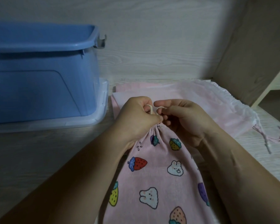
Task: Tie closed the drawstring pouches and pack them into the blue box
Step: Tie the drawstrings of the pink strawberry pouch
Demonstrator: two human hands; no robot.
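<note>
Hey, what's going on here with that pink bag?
A person is tying a pink printed pouch closed. Its neck is already gathered, and the left hand and right hand each pinch the cream cord just above it. Paler pink pouches lie behind on the table. The blue box stands to the left; its inside is out of view.
</note>
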